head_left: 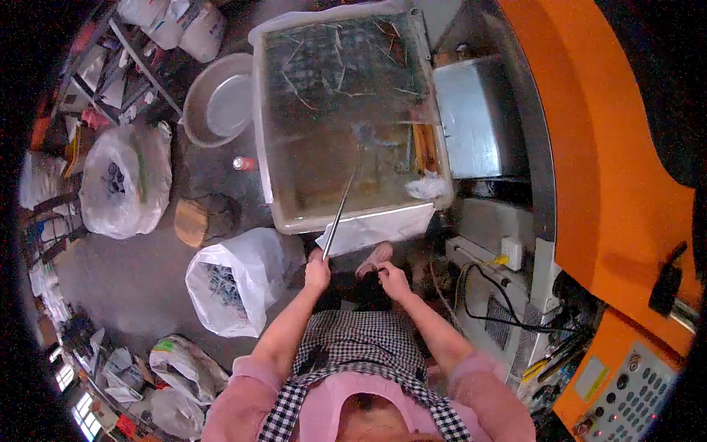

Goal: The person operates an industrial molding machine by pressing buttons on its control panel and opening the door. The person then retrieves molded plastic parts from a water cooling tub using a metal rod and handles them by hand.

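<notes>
The left hand is holding a rod over the upper-centre tub, thin strips remaining inside, the right hand curling, contents unclear.

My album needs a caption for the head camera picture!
Left hand holding a long, thin rod over a big tub.

Rod: its far end gets blurry in the cloudy water.
Right hand: the dark thing there is too tiny to name.
White bag: gray bits inside, too small to tell.
Orange machine: top cut off.
Button panel: bottom cut off.
</notes>
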A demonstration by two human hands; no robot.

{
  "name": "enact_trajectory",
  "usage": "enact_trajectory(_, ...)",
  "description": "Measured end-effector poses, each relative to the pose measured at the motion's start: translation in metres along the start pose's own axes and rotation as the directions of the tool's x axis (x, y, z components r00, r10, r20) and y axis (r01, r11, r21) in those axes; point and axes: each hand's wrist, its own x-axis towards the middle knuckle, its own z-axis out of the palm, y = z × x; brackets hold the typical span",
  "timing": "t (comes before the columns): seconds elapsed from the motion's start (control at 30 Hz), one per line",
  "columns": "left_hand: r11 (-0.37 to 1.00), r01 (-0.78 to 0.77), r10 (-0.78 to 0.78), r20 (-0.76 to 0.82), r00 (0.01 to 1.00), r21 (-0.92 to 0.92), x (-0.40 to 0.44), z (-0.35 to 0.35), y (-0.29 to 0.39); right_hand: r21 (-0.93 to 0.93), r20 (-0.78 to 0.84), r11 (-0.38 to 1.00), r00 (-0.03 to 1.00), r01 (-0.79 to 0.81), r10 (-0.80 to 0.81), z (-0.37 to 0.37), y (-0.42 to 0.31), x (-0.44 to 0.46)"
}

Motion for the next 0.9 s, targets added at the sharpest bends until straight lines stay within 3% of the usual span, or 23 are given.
enact_trajectory(0.03, 0.997, -0.008, 0.008, -0.002, 1.000, -0.073, 0.013, 0.009, -0.002, -0.008, 0.003, 1.000, 1.000, 0.005, -0.005, -0.001, -0.003, 0.002)
enact_trajectory(0.07, 0.992, -0.085, 0.090, -0.045, 0.995, 0.097, 0.024, 0.012, 0.001, -0.012, 0.006, 0.999, 0.999, -0.047, 0.048, -0.002, -0.003, 0.003)
enact_trajectory(0.3, 0.994, -0.028, 0.036, -0.076, 0.996, 0.108, 0.086, 0.027, 0.034, 0.031, 0.038, 0.983, 0.983, -0.179, 0.178, -0.010, 0.006, 0.019)
enact_trajectory(0.33, 0.999, -0.020, 0.023, -0.131, 0.991, 0.030, 0.093, 0.031, 0.037, 0.051, 0.038, 0.981, 0.982, -0.185, 0.183, -0.009, 0.012, 0.021)
enact_trajectory(0.43, 0.996, -0.073, 0.083, -0.181, 0.980, 0.059, 0.117, 0.043, 0.038, 0.026, 0.027, 0.976, 0.976, -0.216, 0.216, -0.009, 0.025, 0.026)
enact_trajectory(0.5, 0.997, -0.024, 0.036, -0.181, 0.983, 0.070, 0.138, 0.054, 0.038, 0.028, 0.028, 0.974, 0.974, -0.226, 0.225, -0.006, 0.040, 0.030)
enact_trajectory(0.57, 0.991, 0.001, -0.019, -0.133, 0.991, -0.131, 0.167, 0.068, 0.033, 0.031, 0.032, 0.971, 0.972, -0.236, 0.235, -0.004, 0.051, 0.033)
enact_trajectory(0.6, 0.999, -0.035, 0.034, -0.175, 0.984, -0.002, 0.166, 0.061, 0.047, 0.036, 0.039, 0.965, 0.965, -0.259, 0.258, -0.006, 0.053, 0.034)
enact_trajectory(0.7, 0.995, -0.093, 0.085, -0.220, 0.972, -0.028, 0.177, 0.051, 0.073, 0.054, 0.051, 0.953, 0.954, -0.297, 0.294, -0.006, 0.062, 0.039)
enact_trajectory(0.83, 0.999, -0.037, 0.037, -0.183, 0.982, 0.004, 0.201, 0.053, 0.092, 0.107, 0.049, 0.962, 0.968, -0.252, 0.248, -0.002, 0.081, 0.044)
enact_trajectory(0.9, 0.995, -0.012, -0.006, -0.171, 0.985, -0.102, 0.213, 0.057, 0.098, 0.107, 0.051, 0.965, 0.971, -0.240, 0.236, -0.002, 0.084, 0.046)
